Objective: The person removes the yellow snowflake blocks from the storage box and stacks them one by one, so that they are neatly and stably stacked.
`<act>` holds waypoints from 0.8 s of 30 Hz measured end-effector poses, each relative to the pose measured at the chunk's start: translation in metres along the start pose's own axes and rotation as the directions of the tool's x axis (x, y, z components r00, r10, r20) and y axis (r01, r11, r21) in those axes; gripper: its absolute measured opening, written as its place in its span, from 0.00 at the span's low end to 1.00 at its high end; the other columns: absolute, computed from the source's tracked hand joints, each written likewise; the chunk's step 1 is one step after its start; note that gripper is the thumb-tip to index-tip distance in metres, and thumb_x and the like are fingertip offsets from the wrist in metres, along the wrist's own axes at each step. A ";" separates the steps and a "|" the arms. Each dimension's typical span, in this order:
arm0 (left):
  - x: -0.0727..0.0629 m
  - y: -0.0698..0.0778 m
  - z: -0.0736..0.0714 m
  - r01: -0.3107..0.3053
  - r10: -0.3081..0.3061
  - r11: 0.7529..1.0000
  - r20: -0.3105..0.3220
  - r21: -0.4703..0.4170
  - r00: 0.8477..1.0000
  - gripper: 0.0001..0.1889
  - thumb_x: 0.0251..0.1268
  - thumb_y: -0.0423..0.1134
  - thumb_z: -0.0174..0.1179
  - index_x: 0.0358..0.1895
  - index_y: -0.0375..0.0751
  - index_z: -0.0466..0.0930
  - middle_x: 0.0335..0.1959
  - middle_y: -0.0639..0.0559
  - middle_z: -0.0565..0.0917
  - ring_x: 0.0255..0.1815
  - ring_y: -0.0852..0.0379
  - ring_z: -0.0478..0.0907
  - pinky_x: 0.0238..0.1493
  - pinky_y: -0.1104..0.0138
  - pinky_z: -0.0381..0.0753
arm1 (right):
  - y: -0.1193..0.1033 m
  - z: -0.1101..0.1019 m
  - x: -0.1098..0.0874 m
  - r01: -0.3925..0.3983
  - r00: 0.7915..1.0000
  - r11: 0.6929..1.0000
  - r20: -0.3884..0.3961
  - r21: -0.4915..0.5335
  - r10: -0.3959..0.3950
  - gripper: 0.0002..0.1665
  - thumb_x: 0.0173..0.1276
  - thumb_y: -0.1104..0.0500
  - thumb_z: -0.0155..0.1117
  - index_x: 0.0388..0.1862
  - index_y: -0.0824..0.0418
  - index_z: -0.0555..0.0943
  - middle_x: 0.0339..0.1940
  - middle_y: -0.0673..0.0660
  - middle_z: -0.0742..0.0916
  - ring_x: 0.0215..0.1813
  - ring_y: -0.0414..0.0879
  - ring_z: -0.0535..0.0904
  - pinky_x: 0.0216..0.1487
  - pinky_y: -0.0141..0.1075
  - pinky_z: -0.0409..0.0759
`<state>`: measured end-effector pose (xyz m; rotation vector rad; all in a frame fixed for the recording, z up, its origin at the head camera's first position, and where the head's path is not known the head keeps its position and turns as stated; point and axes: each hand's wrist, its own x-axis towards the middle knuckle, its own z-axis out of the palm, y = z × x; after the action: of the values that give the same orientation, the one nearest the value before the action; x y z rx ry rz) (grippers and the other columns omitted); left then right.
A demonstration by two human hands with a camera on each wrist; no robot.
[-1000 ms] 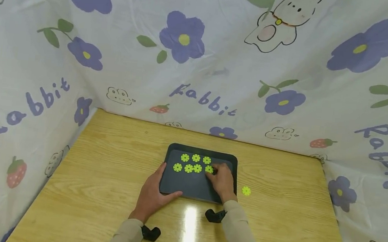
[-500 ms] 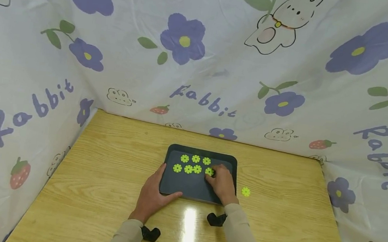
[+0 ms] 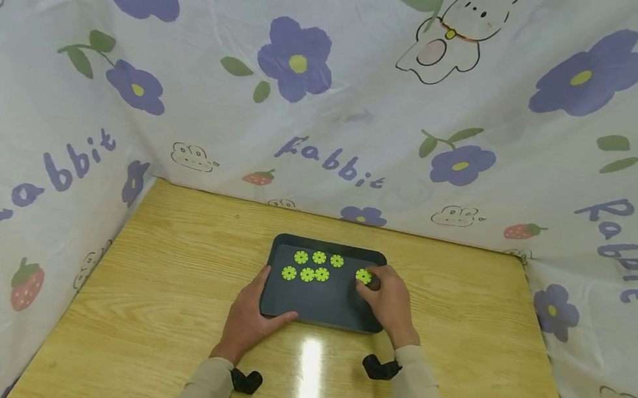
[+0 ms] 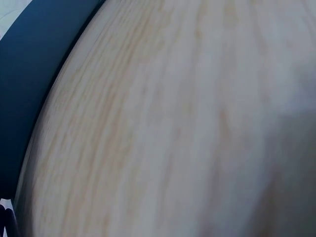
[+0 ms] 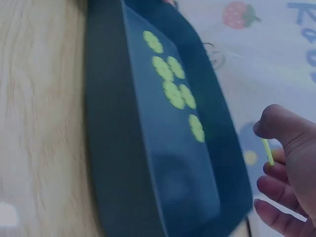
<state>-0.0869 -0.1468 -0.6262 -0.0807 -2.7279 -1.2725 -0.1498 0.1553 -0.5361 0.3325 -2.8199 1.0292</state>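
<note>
A dark, shallow rectangular tray (image 3: 318, 307) lies on the wooden table. My left hand (image 3: 246, 322) holds its near left corner, fingers along the left side and thumb over the front rim. Several flat yellow-green notched discs (image 3: 307, 274) lie in two rows inside the tray. Between thumb and fingertips, my right hand (image 3: 392, 302) pinches another notched disc (image 3: 363, 276) over the tray's right part. The right wrist view shows this disc (image 5: 268, 151) edge-on, beyond the tray's rim. In the left wrist view only the tray's outer wall (image 4: 34, 74) and table appear.
A light wooden table (image 3: 170, 261) surrounds the tray. White cloth (image 3: 352, 117) printed with flowers and rabbits hangs behind and at both sides. Black wrist devices (image 3: 379, 367) sit at both cuffs.
My right hand has lifted the pinched disc out of the front row and carried it right. The loose disc right of the tray is now hidden by that hand. The left hand stays put.
</note>
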 end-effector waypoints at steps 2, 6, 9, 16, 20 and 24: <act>0.000 0.000 0.000 -0.002 0.002 1.000 0.000 -0.001 1.000 0.62 0.51 0.72 0.73 0.85 0.52 0.50 0.81 0.46 0.62 0.78 0.40 0.64 0.74 0.41 0.67 | 0.005 -0.010 -0.004 0.007 0.999 1.000 -0.040 0.003 -0.007 0.18 0.66 0.59 0.77 0.51 0.66 0.88 0.37 0.58 0.84 0.33 0.46 0.79 0.29 0.39 0.79; 0.001 0.001 0.000 -0.004 0.004 1.000 0.005 -0.007 1.000 0.62 0.52 0.71 0.73 0.85 0.52 0.49 0.81 0.46 0.62 0.78 0.41 0.63 0.75 0.42 0.67 | 0.019 -0.027 -0.014 -0.027 0.995 1.000 -0.095 0.009 0.028 0.19 0.68 0.57 0.75 0.52 0.67 0.87 0.42 0.61 0.86 0.37 0.52 0.82 0.30 0.43 0.82; 0.000 0.002 -0.001 -0.002 0.002 1.000 0.004 -0.013 1.000 0.62 0.52 0.71 0.73 0.85 0.52 0.49 0.81 0.47 0.62 0.78 0.41 0.64 0.75 0.42 0.67 | 0.033 -0.035 -0.021 -0.090 0.991 0.996 -0.099 0.006 0.090 0.20 0.69 0.55 0.74 0.53 0.68 0.87 0.44 0.63 0.86 0.39 0.55 0.83 0.32 0.46 0.83; -0.001 0.001 -0.002 0.000 0.000 1.000 0.005 -0.005 1.000 0.61 0.52 0.70 0.73 0.85 0.53 0.49 0.81 0.46 0.62 0.78 0.40 0.64 0.74 0.41 0.67 | 0.064 -0.036 -0.039 -0.212 0.975 0.977 -0.073 -0.033 0.209 0.22 0.70 0.54 0.73 0.53 0.70 0.86 0.43 0.63 0.86 0.39 0.55 0.84 0.35 0.48 0.85; -0.001 0.002 -0.002 0.001 -0.001 1.000 -0.001 -0.014 1.000 0.61 0.52 0.70 0.73 0.85 0.54 0.49 0.81 0.45 0.63 0.78 0.39 0.64 0.74 0.40 0.67 | 0.075 -0.032 -0.048 -0.256 0.967 0.966 -0.027 -0.032 0.255 0.23 0.71 0.54 0.72 0.55 0.71 0.85 0.44 0.63 0.85 0.42 0.56 0.84 0.39 0.51 0.86; 0.000 0.003 -0.002 0.005 -0.004 1.000 0.003 -0.019 1.000 0.61 0.52 0.70 0.73 0.85 0.54 0.48 0.81 0.45 0.62 0.78 0.39 0.64 0.74 0.40 0.67 | 0.081 -0.028 -0.054 -0.288 0.957 0.957 0.016 -0.041 0.289 0.24 0.72 0.55 0.71 0.57 0.71 0.83 0.45 0.63 0.84 0.44 0.56 0.83 0.43 0.53 0.86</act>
<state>-0.0859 -0.1464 -0.6230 -0.0785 -2.7207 -1.3001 -0.1167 0.2427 -0.5753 -0.0783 -2.9642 1.0230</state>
